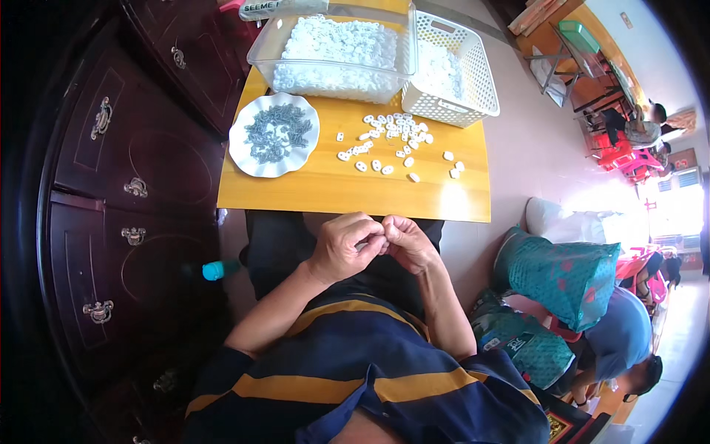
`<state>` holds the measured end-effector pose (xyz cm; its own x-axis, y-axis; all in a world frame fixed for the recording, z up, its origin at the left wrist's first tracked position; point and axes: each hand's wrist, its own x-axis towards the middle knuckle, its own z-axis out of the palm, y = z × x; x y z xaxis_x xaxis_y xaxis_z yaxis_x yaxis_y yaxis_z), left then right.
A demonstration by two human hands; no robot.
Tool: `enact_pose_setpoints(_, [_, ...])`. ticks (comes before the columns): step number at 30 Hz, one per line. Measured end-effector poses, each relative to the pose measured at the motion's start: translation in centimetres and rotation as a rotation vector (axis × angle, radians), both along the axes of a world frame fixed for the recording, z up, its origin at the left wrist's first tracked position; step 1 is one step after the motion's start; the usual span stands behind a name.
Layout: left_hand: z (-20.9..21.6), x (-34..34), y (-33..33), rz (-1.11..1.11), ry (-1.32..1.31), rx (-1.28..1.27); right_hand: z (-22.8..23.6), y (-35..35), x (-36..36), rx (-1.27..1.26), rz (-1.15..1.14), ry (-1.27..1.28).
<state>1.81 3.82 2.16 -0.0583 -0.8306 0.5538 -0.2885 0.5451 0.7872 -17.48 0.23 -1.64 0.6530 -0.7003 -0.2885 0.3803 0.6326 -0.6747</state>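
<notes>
My left hand (347, 244) and my right hand (407, 242) meet over my lap, just off the table's near edge. The fingers of both are pinched together, and whatever lies between them is too small and hidden to make out. Beyond them, small white oval plastic pieces with two dark holes (387, 169) are scattered over the yellow wooden table (296, 194). To their left sits a white wavy-rimmed plate (240, 152) heaped with small dark grey pieces (277, 133).
A clear plastic bin (259, 52) and a white perforated basket (473, 107), both holding white pieces, stand at the table's far side. Dark cabinets (140, 170) line the left. Teal bags (555, 274) and a bent-over person (625, 333) are at right; others sit farther off.
</notes>
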Motion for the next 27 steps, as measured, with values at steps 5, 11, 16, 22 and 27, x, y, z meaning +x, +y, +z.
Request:
enact_pose_setpoints(5, [0.6, 0.8, 0.2, 0.021, 0.016, 0.083, 1.9, -2.3, 0.6, -0.299, -0.006, 0.406])
enact_pose_setpoints(11, [0.9, 1.3, 0.3, 0.036, 0.111, 0.135, 5.2, -7.8, 2.0, -1.092, -0.407, 1.282])
enact_pose_setpoints(16, [0.9, 1.5, 0.3, 0.034, 0.134, 0.145, 3.6, -11.3, 1.4, -1.309, -0.414, 1.480])
enact_pose_setpoints(22, [0.7, 1.9, 0.2, 0.037, 0.129, 0.147, 2.2, -12.7, 1.5, -1.354, -0.314, 1.454])
enact_pose_setpoints(27, [0.3, 1.9, 0.1, 0.036, 0.130, 0.173, 1.9, -13.1, 1.8, -1.294, -0.251, 1.531])
